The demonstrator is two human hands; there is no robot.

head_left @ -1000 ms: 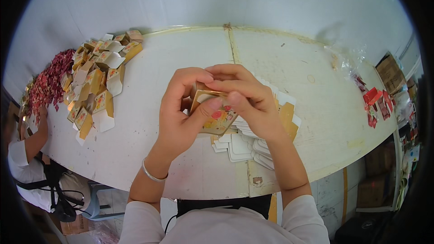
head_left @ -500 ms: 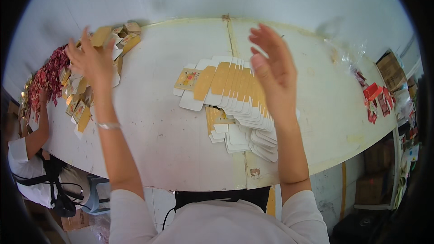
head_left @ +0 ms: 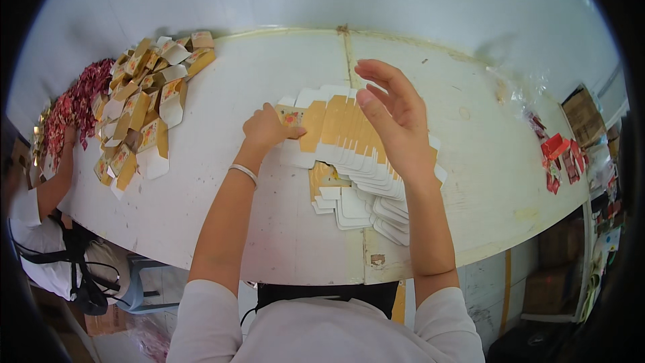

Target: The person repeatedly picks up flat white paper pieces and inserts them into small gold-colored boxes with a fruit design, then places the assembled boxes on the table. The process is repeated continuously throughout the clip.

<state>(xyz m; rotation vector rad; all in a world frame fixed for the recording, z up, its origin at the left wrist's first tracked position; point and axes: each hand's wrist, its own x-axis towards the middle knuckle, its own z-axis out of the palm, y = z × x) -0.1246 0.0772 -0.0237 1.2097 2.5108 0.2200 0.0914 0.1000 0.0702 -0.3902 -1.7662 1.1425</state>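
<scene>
A fan of flat, unfolded cartons (head_left: 336,123), gold and white, lies across the middle of the table. At its left end, my left hand (head_left: 265,129) grips the edge of the outermost flat carton (head_left: 291,116), which has a printed picture; my thumb lies on its face. My right hand (head_left: 398,111) is raised over the right part of the fan, holding nothing, with fingers bent and apart from the thumb. Below the fan, a second batch of flat cartons (head_left: 349,205) shows mostly white flaps, partly tucked under it.
Several part-folded gold boxes (head_left: 134,117) are heaped at the table's left, beside a pile of small red packets (head_left: 84,94). A co-worker's arm (head_left: 54,188) reaches into those packets. Red packaging (head_left: 556,148) and clear plastic (head_left: 517,91) lie toward the right edge.
My left hand has come from above the heap of boxes, where it was open, to the fan's left end and closed on a carton. My right hand has shifted slightly left.
</scene>
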